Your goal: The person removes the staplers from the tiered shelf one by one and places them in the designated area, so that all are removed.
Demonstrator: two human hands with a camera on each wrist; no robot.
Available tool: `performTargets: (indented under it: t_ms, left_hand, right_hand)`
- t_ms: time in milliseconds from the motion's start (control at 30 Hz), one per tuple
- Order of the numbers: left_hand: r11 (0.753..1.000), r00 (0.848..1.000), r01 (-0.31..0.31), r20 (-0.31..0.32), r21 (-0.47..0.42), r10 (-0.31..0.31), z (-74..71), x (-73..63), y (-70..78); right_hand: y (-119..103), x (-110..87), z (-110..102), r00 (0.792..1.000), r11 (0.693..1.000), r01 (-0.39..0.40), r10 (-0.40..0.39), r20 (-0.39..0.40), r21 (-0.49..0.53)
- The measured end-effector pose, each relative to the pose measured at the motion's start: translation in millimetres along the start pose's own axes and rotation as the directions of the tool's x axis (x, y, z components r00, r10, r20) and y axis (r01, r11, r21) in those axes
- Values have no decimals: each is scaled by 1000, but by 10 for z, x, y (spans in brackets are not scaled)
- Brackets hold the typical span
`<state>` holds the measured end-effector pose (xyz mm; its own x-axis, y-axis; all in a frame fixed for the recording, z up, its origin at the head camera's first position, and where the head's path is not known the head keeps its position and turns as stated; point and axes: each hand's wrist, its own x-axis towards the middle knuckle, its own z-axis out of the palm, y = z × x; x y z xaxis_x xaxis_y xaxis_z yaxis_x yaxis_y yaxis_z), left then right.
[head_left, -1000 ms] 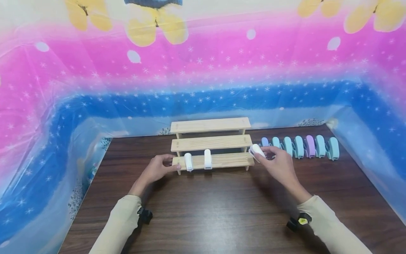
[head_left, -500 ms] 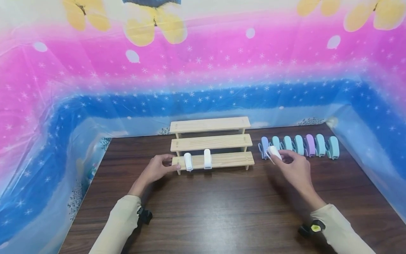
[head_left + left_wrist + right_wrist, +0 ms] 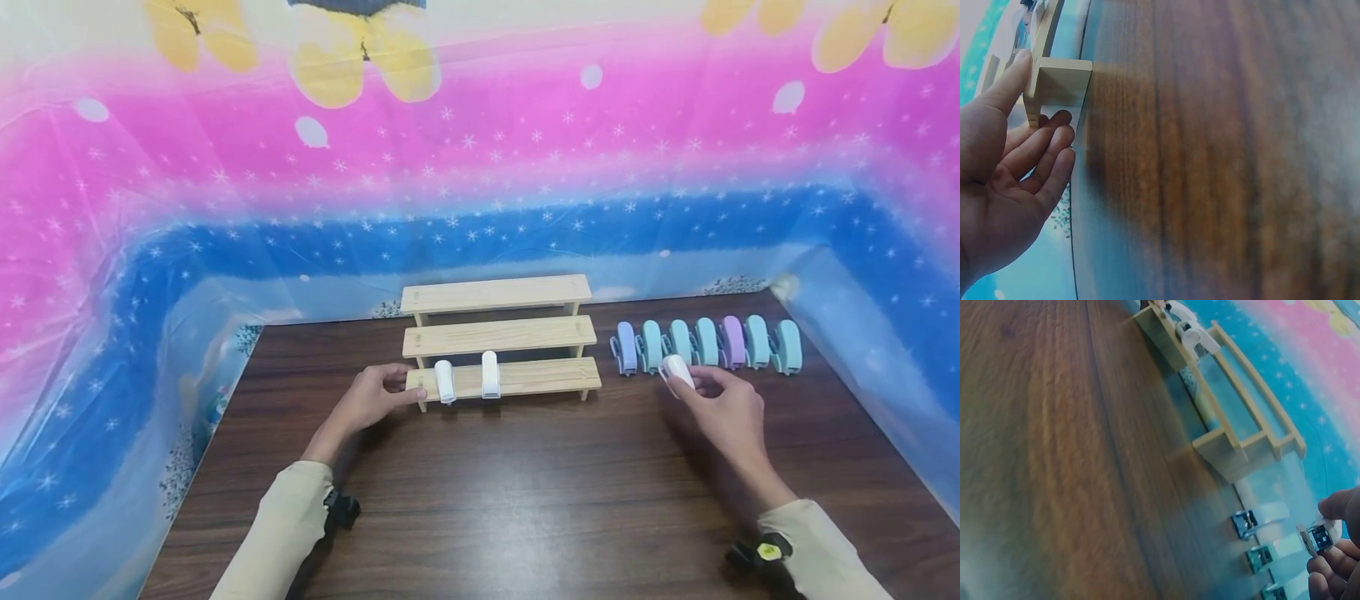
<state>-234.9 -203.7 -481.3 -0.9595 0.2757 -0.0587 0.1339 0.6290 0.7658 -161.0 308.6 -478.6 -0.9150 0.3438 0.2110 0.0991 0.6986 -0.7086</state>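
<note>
A three-step wooden display rack [image 3: 540, 377] stands at the back of the table, and two white staplers [image 3: 491, 375] sit on its lowest step. My left hand [image 3: 372, 398] holds the left end of that step, thumb on top and fingers below, as the left wrist view also shows. Off to the rack's right, my right hand [image 3: 723, 410] pinches another white stapler [image 3: 677, 375] between thumb and fingers, just in front of a row of coloured staplers. The right wrist view shows the held stapler's metal end [image 3: 1320, 539] facing the camera.
Several staplers stand in a row right of the rack: a periwinkle one [image 3: 624, 348] at the left end, a purple one [image 3: 732, 342], the others mint green [image 3: 787, 347]. A patterned cloth [image 3: 480, 167] hangs behind the brown wooden table [image 3: 495, 508].
My right hand has carried the white stapler rightward from beside the rack's lowest step to the front of the coloured row. My left hand has stayed on the rack.
</note>
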Motion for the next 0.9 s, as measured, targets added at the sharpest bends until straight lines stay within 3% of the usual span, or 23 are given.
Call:
performTargets:
  t_ms: [333, 900]
  left_hand:
    - [1000, 1000, 0, 1, -1, 0, 0, -1, -3]
    - [1000, 1000, -2, 0, 7, 2, 6, 7, -13]
  right_hand:
    - [167, -51, 2, 997, 997, -74, 75, 32, -33]
    - [331, -59, 47, 995, 994, -84, 88, 49, -71]
